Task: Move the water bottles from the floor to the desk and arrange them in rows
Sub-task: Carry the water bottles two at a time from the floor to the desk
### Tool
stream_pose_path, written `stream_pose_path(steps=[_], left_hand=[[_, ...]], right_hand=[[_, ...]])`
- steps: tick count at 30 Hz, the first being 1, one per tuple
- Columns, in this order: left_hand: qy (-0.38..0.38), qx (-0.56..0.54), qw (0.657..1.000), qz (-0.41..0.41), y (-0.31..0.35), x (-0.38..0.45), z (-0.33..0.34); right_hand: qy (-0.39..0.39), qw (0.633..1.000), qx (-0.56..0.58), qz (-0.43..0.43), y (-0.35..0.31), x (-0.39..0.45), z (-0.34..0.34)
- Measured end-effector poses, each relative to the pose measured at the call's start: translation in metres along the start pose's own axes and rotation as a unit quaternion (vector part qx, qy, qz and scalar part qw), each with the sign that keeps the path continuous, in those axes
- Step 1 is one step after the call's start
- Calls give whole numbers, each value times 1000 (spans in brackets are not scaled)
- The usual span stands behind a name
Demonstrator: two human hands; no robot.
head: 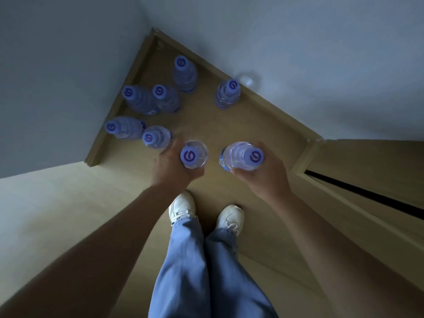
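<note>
Several clear water bottles with purple caps stand on the wooden floor [206, 125] in a wall corner, among them one at the back [184, 73], one on the right [227, 94] and a pair on the left [151, 99]. My left hand [172, 166] is wrapped around one bottle [193, 154], and its fingers also touch a neighbouring bottle [156, 137]. My right hand [259, 177] grips another bottle [243, 157]. Both held bottles are upright, above the floor in front of my feet.
Grey walls close the corner on the left and at the back. A pale wooden surface [57, 214] fills the lower left, and a wooden panel with a dark gap [367, 196] runs along the right. My white shoes [206, 214] stand just behind the bottles. A blurry clear object [247, 79] sits by the back wall.
</note>
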State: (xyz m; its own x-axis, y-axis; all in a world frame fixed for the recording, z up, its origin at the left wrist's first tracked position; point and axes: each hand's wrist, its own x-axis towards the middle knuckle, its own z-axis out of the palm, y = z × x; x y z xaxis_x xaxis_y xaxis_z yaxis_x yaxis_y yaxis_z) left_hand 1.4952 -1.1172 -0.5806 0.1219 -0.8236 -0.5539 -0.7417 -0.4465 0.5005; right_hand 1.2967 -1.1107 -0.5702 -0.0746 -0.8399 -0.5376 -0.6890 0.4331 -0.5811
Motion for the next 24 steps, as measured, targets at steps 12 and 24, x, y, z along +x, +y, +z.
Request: stream_pose_path(steps=[12,24], left_hand=[[45,6,998,-42,39,-153,-167],[195,-9,975,-106,57,-312,-338]], right_hand=[[-75,983,-122,-119,-165,-117,-79],[-125,948,-193,-222,-342,-253,-121]])
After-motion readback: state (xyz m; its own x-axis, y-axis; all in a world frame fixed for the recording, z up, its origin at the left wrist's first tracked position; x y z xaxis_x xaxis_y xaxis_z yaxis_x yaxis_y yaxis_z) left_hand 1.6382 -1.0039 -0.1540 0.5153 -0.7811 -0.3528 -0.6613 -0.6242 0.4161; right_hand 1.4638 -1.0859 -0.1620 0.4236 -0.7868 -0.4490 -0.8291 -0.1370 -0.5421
